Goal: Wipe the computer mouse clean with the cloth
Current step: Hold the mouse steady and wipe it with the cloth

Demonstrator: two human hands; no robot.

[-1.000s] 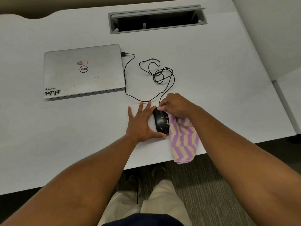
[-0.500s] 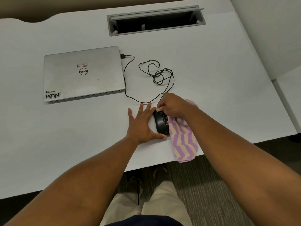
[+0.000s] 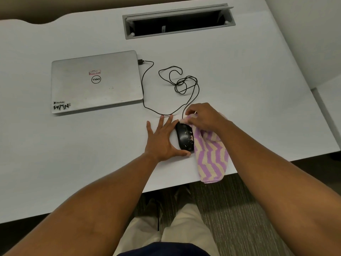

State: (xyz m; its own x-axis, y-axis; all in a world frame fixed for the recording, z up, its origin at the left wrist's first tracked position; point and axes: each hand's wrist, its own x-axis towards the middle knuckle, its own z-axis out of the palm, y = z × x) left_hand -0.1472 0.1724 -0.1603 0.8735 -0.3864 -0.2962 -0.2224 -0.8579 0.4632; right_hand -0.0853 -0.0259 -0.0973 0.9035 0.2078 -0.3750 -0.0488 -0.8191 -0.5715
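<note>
A black wired computer mouse [image 3: 183, 137] with pale smudges lies near the front edge of the white desk [image 3: 73, 163]. My left hand [image 3: 162, 139] lies flat on the desk with fingers spread, its thumb and palm against the mouse's left side. My right hand [image 3: 203, 117] grips a purple-and-cream zigzag cloth [image 3: 210, 156] and holds it against the mouse's far right end. The cloth trails toward me and hangs over the desk edge.
A shut silver laptop [image 3: 96, 82] lies at the left. The mouse's black cable [image 3: 180, 84] runs from it in loose loops behind my hands. A grey cable tray opening [image 3: 179, 21] is set in the back of the desk. Carpet and my legs are below.
My right hand with the cloth has slid a little away from me, from the mouse's right side toward its far end. The left hand and the mouse stay in place.
</note>
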